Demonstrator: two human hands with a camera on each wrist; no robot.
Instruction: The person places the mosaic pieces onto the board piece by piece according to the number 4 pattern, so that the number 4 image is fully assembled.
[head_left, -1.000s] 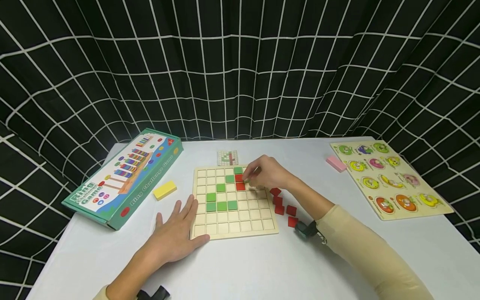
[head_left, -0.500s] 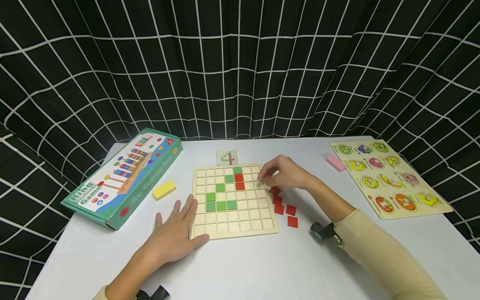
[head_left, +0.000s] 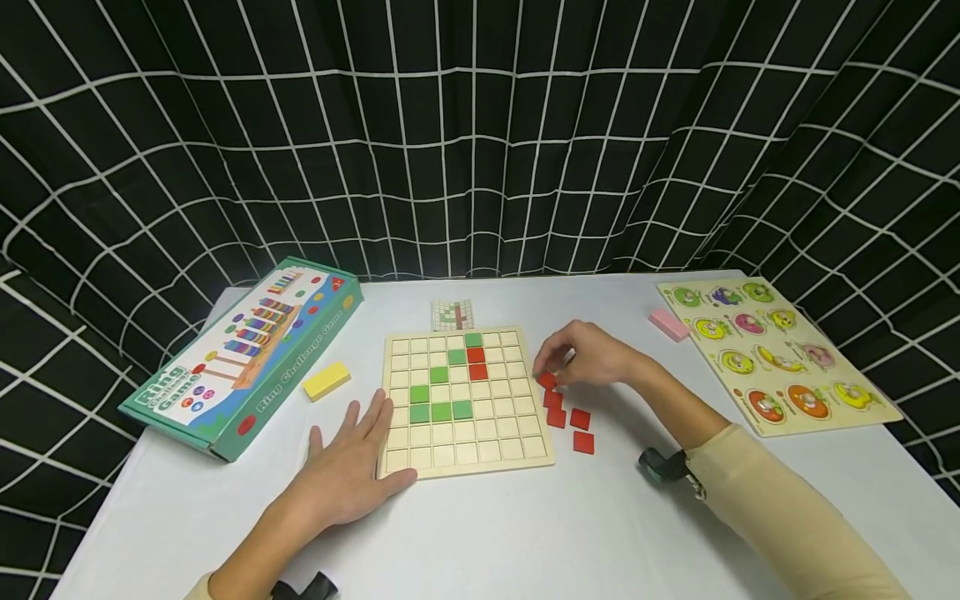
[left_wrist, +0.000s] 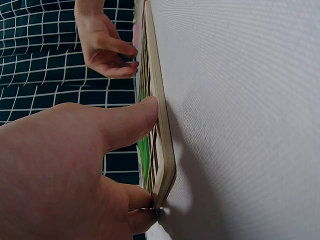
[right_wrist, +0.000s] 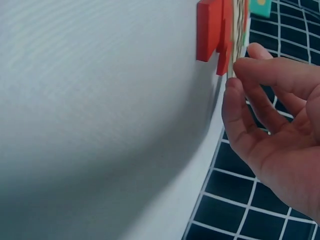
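My left hand (head_left: 345, 467) lies with fingers spread along the left side of the square wooden grid board (head_left: 480, 458). In the left wrist view, its thumb (left_wrist: 132, 120) presses the board's near edge. My right hand (head_left: 592, 354), fingers bent, reaches down beside the board's right edge. Its thumb and forefinger are at a red square tile (head_left: 547, 381), one on either side, in the head view. Several more red tiles (head_left: 583, 442) lie just nearer. On the grid, green tiles (head_left: 441, 411) form a slanting line and a short row, and two red tiles (head_left: 477, 363) sit stacked in one column.
A small pattern card (head_left: 452, 315) lies behind the board. To the left are a boxed ring game (head_left: 247, 350) and a yellow block (head_left: 327, 381). At the right, a pink block (head_left: 669, 325) touches the fruit puzzle board (head_left: 780, 358). A black gridded curtain (head_left: 480, 142) surrounds the table.
My right hand has moved right and off the grid, from beside the two red tiles down to the loose red tiles. My left hand has stayed at the board's left side.
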